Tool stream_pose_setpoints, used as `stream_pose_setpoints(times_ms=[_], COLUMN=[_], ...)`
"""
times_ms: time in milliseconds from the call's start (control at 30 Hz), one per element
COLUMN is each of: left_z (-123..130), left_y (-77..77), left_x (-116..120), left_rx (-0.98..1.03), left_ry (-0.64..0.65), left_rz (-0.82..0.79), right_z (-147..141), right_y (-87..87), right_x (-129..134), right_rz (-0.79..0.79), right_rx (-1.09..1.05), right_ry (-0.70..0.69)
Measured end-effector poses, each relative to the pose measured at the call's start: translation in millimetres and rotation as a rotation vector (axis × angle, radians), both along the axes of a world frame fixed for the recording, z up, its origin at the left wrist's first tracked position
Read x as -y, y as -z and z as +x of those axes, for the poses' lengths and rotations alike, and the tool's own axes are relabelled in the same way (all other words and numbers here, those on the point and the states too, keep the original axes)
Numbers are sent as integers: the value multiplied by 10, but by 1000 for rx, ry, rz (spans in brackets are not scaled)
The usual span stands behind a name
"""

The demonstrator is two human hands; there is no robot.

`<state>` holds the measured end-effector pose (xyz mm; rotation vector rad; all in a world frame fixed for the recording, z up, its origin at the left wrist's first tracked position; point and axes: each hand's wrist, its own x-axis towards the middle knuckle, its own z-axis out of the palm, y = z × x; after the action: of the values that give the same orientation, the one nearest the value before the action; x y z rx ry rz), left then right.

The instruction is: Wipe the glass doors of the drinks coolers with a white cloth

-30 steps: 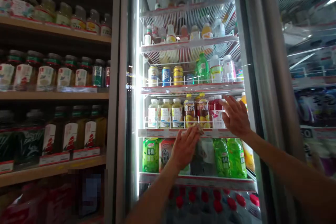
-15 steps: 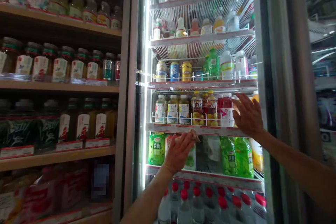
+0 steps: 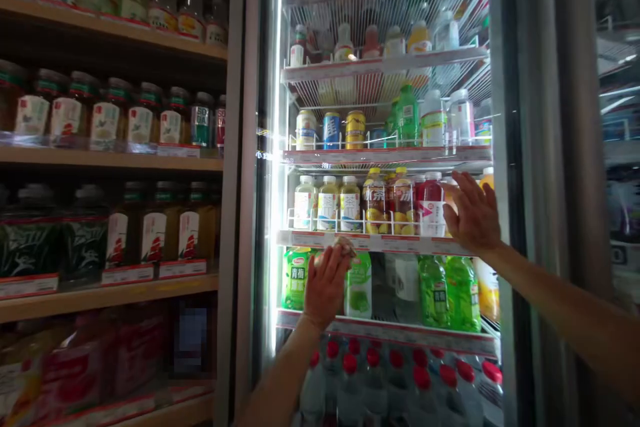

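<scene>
My left hand (image 3: pixel 326 287) presses a crumpled cloth (image 3: pixel 345 248) against the glass door of a lit drinks cooler. Most of the cloth is hidden behind the fingers; only a pale, brownish bit shows past the fingertips. Higher and to the right, my right hand (image 3: pixel 473 213) rests on the glass with its fingers spread and holds nothing. Behind the glass by my left hand stand green drink bottles (image 3: pixel 359 287). Near my right hand, a red bottle with a pink and white label (image 3: pixel 431 205) stands on the shelf inside.
Left of the cooler, wooden shelves (image 3: pixel 115 159) carry rows of bottles. Water bottles with red caps (image 3: pixel 373 387) fill the cooler's bottom. Yellow-capped tea bottles (image 3: pixel 376 203) and cans (image 3: pixel 331 131) stand on its middle shelves. A metal frame (image 3: pixel 555 147) runs along the right.
My left hand has moved left across the glass with the cloth, uncovering a green bottle to its right. My right hand stays in nearly the same place. The view has shifted slightly.
</scene>
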<state>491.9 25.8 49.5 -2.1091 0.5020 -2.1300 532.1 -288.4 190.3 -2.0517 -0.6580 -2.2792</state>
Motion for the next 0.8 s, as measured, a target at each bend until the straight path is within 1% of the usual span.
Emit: stream_pose_setpoints(times_ms=[67, 100, 133, 167, 200, 233, 267, 367, 400, 433, 467, 500, 600, 633, 667, 700, 733, 800], left_z=[-13, -20, -25, -26, -21, -12, 3, 56, 68, 75, 76, 73, 56, 51, 46, 40, 35, 24], left_y=[-90, -143, -195, -241, -276, -298, -309, -320, -332, -352, -379, -413, -537, -575, -605, -623, -629, -612], left_x=[-283, -415, -507, -542, -512, -420, -280, 200, 300, 340, 316, 237, -141, -229, -262, -229, -131, 212], left_rx=[9, 10, 7, 2, -6, -14, -21, -35, -34, -30, -24, -17, 4, 9, 12, 13, 7, -38], left_ry=[-36, -53, -66, -74, -72, -64, -51, -2, 7, 9, 3, -9, -53, -61, -61, -51, -31, 35], left_rz=[-159, -275, -377, -451, -482, -460, -396, -131, -75, -49, -61, -108, -372, -457, -513, -530, -504, -336], right_z=[-3, -7, -12, -18, -24, -31, -37, -52, -54, -56, -57, -56, -51, -50, -50, -52, -55, -60], right_y=[0, -1, -1, -2, -3, -3, -4, -7, -8, -10, -11, -11, -13, -13, -14, -14, -13, -9], right_x=[-5, -9, -14, -18, -22, -25, -27, -26, -24, -21, -19, -18, -21, -23, -26, -29, -33, -38], right_rz=[2, 7, 13, 18, 21, 22, 24, 21, 19, 16, 13, 10, 19, 25, 30, 34, 38, 37], right_rx=[6, 2, -5, -15, -24, -29, -29, -28, -30, -33, -39, -45, -57, -60, -63, -65, -67, -72], right_ry=[7, 12, 16, 18, 19, 18, 17, 9, 6, 1, -5, -10, -19, -19, -20, -21, -22, -23])
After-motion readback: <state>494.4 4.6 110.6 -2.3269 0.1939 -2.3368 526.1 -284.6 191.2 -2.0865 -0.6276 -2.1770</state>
